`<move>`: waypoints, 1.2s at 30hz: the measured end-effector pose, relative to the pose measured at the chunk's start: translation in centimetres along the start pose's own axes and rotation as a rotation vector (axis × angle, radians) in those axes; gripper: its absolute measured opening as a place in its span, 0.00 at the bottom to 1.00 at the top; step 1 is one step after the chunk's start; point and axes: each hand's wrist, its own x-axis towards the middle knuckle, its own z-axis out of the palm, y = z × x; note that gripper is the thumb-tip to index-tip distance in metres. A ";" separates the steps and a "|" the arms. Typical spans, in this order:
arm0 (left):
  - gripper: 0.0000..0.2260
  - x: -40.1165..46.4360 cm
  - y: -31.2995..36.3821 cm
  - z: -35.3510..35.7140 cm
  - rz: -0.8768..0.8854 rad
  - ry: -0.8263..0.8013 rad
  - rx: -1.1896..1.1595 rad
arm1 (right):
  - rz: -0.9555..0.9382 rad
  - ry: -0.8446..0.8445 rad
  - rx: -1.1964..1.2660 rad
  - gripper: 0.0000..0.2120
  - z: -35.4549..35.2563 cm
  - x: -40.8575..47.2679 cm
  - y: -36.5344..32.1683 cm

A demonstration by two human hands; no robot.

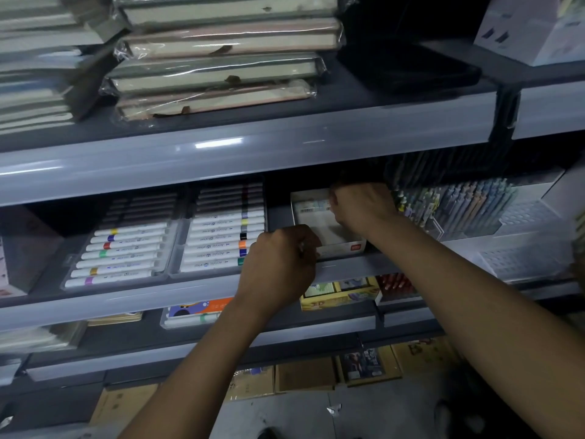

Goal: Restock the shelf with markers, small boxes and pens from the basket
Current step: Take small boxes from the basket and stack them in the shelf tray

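A white small box with a barcode label lies on the middle shelf, between the marker trays and the pen rack. My right hand grips its far right corner. My left hand curls round its near left corner at the shelf's front lip. Left of the box, two clear trays hold rows of white markers and more markers with coloured bands. To the right, pens stand packed in a clear rack. The basket is out of view.
Wrapped notebooks are stacked on the upper shelf, whose grey front rail overhangs the box. A lower shelf holds colourful packs. Clear perforated bins sit at the right. Cardboard boxes lie on the floor.
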 end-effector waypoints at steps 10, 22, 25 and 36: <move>0.08 0.3 0.1 -0.2 -0.129 0.018 -0.228 | -0.027 0.026 0.082 0.06 -0.4 -0.3 0.2; 0.12 1.9 3.0 -2.7 -0.698 0.007 -1.457 | -0.070 0.179 0.681 0.06 -2.5 -4.1 -1.8; 0.15 2.0 3.5 -2.8 -0.693 0.044 -1.538 | -0.133 0.164 0.909 0.07 -2.6 -5.4 -3.4; 0.13 2.3 3.5 -2.5 -0.720 0.008 -1.583 | -0.156 0.089 1.011 0.10 -1.4 -6.4 -4.6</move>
